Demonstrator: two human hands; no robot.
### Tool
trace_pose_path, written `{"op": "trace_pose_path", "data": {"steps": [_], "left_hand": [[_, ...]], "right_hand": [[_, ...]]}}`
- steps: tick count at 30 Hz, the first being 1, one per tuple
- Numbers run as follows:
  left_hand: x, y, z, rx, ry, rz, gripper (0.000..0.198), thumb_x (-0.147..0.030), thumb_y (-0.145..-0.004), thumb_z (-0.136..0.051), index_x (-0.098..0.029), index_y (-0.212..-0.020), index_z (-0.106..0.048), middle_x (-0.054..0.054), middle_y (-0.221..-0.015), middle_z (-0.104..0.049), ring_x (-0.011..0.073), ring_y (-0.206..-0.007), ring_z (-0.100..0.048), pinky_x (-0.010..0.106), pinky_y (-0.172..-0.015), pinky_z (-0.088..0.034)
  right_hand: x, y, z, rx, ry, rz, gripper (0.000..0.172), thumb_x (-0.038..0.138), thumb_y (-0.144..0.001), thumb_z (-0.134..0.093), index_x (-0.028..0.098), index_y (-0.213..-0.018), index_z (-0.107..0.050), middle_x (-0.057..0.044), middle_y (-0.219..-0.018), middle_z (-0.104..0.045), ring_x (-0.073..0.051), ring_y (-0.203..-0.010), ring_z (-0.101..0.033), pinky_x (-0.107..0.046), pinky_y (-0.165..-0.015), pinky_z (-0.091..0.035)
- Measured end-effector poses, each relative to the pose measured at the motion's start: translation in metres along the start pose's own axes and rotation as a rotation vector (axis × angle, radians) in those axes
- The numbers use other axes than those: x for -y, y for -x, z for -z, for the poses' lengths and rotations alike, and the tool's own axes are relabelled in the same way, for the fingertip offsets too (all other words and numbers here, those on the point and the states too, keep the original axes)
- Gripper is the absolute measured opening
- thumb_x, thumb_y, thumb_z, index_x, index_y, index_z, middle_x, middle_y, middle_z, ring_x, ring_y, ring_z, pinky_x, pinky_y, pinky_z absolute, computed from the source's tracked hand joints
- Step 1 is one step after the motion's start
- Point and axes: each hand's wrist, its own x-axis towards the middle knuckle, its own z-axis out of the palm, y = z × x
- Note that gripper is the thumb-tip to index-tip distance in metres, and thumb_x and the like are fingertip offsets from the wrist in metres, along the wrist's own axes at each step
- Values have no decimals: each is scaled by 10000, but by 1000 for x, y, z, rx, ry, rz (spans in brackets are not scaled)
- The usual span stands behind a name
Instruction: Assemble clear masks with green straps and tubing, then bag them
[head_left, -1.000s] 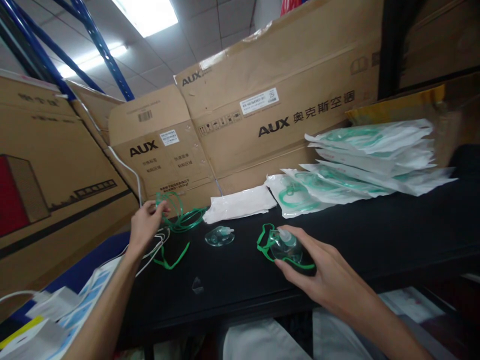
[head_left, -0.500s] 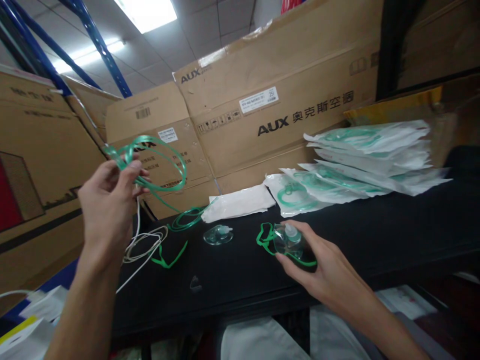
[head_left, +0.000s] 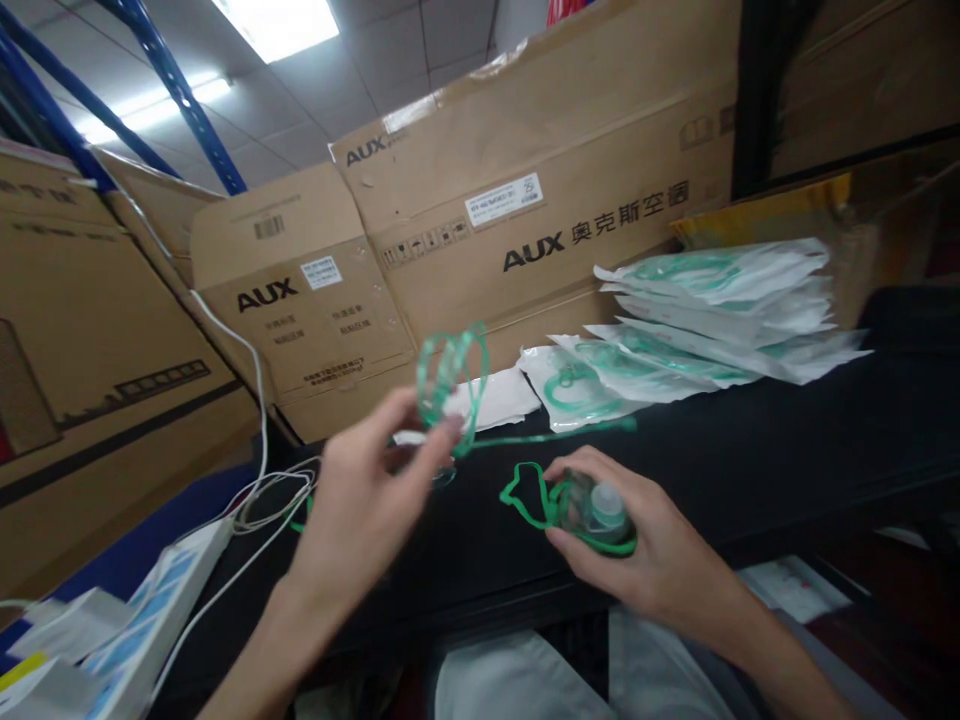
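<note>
Your left hand (head_left: 367, 500) swings in from the far left, fingers pinching the green tube coil (head_left: 450, 372), which is now near the mask (head_left: 596, 505) your right hand (head_left: 645, 545) clasps low over the black table (head_left: 750, 460).

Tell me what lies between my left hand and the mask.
Head view: only the green strap of the mask, over bare black table; the left hand holds tubing.

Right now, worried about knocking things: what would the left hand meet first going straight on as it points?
Likely the flat white pouch just beyond the green tubing that the left hand holds; depth is unclear.
</note>
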Motion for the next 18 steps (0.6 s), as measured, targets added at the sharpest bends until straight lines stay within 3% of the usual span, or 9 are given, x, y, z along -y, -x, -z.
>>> {"op": "trace_pose_path", "data": {"steps": [2, 5, 8, 13, 16, 18], "left_hand": [[8, 21, -19, 226, -107, -62, 145, -296, -962, -651, -236, -1056, -744, -4, -965, -745, 159, -853, -703, 259, -748, -572], [17, 40, -35, 392, -150, -55, 159, -261, -984, -626, -237, -1090, -741, 7, -1006, -744, 175, -925, -705, 274, -837, -558], [23, 45, -37, 528, -157, -1, 226, -302, -954, -684, -261, -1173, -722, -2, -1095, -734, 182, -1019, -703, 286, -925, -535], [29, 53, -24, 620, -123, 42, 249, -313, -969, -661, -297, -1214, -707, -21, -1163, -708, 156, -1078, -682, 256, -958, -516], [30, 60, -18, 634, -128, 33, 216, -302, -998, -616, -296, -1188, -717, -20, -1148, -703, 151, -1068, -678, 249, -951, -514], [30, 62, -16, 645, -136, 21, 208, -304, -1006, -602, -290, -1176, -722, -18, -1129, -704, 152, -1056, -680, 251, -947, -514]], "right_hand": [[3, 1, 5, 141, -44, -3, 235, 125, -780, -684, 204, -993, -623, 11, -874, -628, -144, -760, -595, -234, -691, -465], [4, 4, 15, 310, -138, -53, 202, 100, -739, -683, 187, -916, -643, 12, -808, -647, -142, -712, -593, -243, -681, -466], [-2, 8, 25, 408, -365, -79, 109, 151, -789, -685, 172, -892, -658, -29, -816, -692, -171, -747, -636, -277, -696, -490], [-10, 11, 30, 452, -805, -132, 187, 244, -833, -783, 160, -952, -666, -79, -896, -722, -208, -823, -686, -349, -747, -541], [-10, 5, 30, 400, -1011, -159, 295, 306, -792, -853, 173, -979, -669, -48, -879, -710, -209, -821, -706, -345, -738, -550], [-7, -6, 29, 333, -1023, -139, 279, 331, -833, -822, 184, -1006, -661, -32, -856, -714, -196, -795, -721, -317, -723, -551]]}}
